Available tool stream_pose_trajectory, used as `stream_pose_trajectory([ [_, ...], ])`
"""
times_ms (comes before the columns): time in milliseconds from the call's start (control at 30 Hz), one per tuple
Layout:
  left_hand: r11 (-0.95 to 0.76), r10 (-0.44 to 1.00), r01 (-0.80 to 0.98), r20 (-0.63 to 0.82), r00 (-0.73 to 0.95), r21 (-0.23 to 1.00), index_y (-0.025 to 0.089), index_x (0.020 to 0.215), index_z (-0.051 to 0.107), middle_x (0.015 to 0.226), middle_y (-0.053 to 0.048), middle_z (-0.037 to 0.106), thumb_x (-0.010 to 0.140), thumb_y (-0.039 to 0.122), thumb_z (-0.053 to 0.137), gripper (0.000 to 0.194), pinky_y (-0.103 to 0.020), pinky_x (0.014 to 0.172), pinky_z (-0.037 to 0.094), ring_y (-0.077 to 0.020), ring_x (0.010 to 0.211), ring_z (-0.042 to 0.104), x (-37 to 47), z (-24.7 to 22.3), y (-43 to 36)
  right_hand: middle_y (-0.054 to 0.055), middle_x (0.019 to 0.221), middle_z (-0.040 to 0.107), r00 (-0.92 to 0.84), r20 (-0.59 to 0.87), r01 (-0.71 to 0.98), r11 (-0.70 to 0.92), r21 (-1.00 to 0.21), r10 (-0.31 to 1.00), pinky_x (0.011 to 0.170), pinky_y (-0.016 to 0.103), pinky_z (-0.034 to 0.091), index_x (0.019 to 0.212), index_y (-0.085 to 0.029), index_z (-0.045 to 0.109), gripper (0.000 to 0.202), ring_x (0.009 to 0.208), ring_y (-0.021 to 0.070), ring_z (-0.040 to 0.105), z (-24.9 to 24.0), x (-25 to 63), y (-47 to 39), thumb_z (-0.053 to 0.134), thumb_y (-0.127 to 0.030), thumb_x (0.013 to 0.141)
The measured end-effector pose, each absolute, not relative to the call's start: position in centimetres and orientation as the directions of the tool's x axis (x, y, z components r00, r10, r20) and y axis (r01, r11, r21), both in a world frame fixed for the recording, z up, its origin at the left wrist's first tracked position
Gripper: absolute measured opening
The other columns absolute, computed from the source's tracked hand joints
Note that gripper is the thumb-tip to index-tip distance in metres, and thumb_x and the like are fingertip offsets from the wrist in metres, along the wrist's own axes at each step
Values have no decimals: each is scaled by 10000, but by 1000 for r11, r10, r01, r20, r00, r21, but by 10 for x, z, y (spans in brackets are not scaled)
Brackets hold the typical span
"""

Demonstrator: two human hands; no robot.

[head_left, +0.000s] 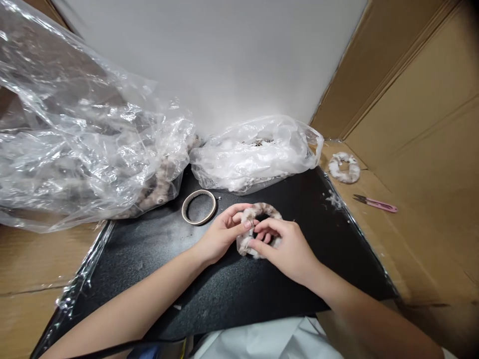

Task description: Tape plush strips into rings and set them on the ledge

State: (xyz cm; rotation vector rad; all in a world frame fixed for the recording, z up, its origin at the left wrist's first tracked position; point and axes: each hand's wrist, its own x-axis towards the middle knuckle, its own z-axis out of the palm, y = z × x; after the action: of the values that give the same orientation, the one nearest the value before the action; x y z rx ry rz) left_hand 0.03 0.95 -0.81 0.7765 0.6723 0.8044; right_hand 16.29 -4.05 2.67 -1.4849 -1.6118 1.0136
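A fluffy ring, mottled brown and white, is held above the black work surface. My left hand is closed on its left side, with the thumb on top of the fur. On the lower right, my right hand pinches the same ring, its fingers curled into the central opening. The fingertips of both hands are close together, and the spot between them is partly hidden. A plain beige hoop lies flat on the black surface to the left of my left hand.
A large clear bag of furry pieces fills the left. Behind the hands sits a smaller bag with white stuffing. On cardboard at the right lie a white fluffy ring and pink-handled snips. Cardboard walls stand at the right.
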Motion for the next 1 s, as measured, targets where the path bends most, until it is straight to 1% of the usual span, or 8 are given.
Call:
stream_pose_trajectory([
  [267,485,812,-398,-232,536,779,186,1043,623,821,-1,730,691,207,829,409,-223,719,509,-128,763,680,-1,-9,11,27,682,696,-2,-35,248,-34,-968,999,593,261,495,749,-169,677,121,617,143,608,12,158,-34,708,-285,730],
  [367,483,815,-394,-237,529,782,182,1037,625,792,6,717,690,224,833,407,-196,670,491,-103,707,659,-2,-10,12,21,645,683,-3,-38,213,-37,-976,999,593,266,482,652,-176,645,159,600,140,594,13,157,-36,696,-292,749],
  [500,459,826,-352,-247,506,816,171,1045,616,734,10,702,695,272,832,424,-171,589,446,-69,586,598,-4,-10,14,20,630,677,4,12,222,11,-975,1000,621,293,485,637,-189,637,145,600,154,597,12,158,-39,700,-262,746],
  [633,425,839,-361,-212,502,830,166,1048,606,676,27,666,705,276,824,422,-161,566,432,-61,565,570,-5,-11,17,56,786,697,27,71,144,66,-987,997,754,323,517,638,-196,604,168,770,185,654,6,158,-38,701,-267,755],
  [700,426,831,-362,-200,519,830,165,1049,603,668,34,649,716,273,816,410,-157,560,434,-61,569,569,-6,-12,18,78,893,704,14,4,8,4,-1000,1000,769,321,533,648,-195,578,211,842,198,672,3,157,-36,713,-318,753],
  [767,427,818,-354,-188,543,832,163,1050,599,669,34,644,729,273,807,399,-154,557,436,-59,567,565,-6,-12,18,78,904,705,-25,-96,-111,-98,-989,995,742,307,541,658,-193,555,271,831,192,681,1,157,-33,734,-380,737],
  [900,368,801,-317,-126,585,874,168,1068,574,704,16,658,784,272,760,355,-158,569,448,-67,595,571,-9,-12,18,11,716,658,-96,-223,-176,-237,-955,970,666,263,510,652,-188,539,368,693,140,642,1,158,-29,790,-456,668],
  [1000,230,798,-220,-55,600,948,188,1120,535,799,-11,669,845,263,687,322,-200,623,488,-103,680,609,-12,-10,18,-16,633,632,-190,-318,-222,-356,-908,929,601,248,477,671,-199,493,417,624,132,618,1,158,-27,785,-496,666],
])
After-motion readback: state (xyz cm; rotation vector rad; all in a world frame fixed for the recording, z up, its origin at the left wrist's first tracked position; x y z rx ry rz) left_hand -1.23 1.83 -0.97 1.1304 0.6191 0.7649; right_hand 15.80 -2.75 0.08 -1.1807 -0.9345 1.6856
